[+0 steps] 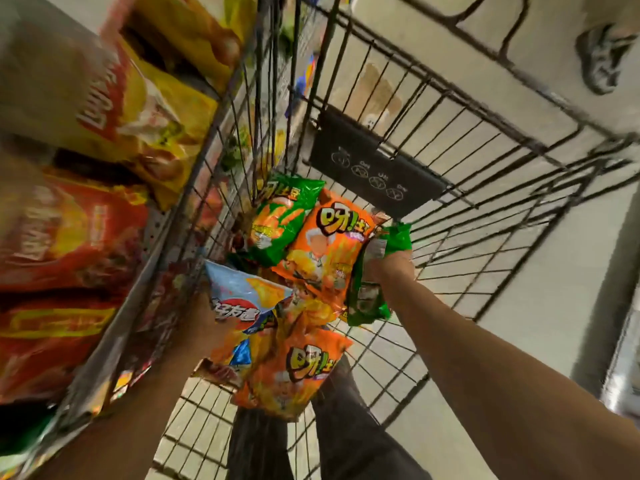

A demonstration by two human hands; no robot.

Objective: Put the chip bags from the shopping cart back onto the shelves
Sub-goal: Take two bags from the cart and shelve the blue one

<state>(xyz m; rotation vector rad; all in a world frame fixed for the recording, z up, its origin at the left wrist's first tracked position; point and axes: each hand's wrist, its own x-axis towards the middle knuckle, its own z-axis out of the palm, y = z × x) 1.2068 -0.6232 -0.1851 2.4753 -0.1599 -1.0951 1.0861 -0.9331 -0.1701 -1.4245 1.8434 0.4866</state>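
Inside the wire shopping cart lie several chip bags. My right hand grips a green chip bag at the cart's right side. My left hand holds a light blue chip bag by its left edge, low in the cart. Between the hands lie an orange chip bag and a second orange bag. Another green bag lies further in. The shelves on the left carry yellow bags and red bags.
A dark child-seat flap with white icons hangs on the cart's far wall. Another person's shoe is on the pale floor at top right. My dark trouser legs show under the cart. The shelf edge presses close to the cart's left side.
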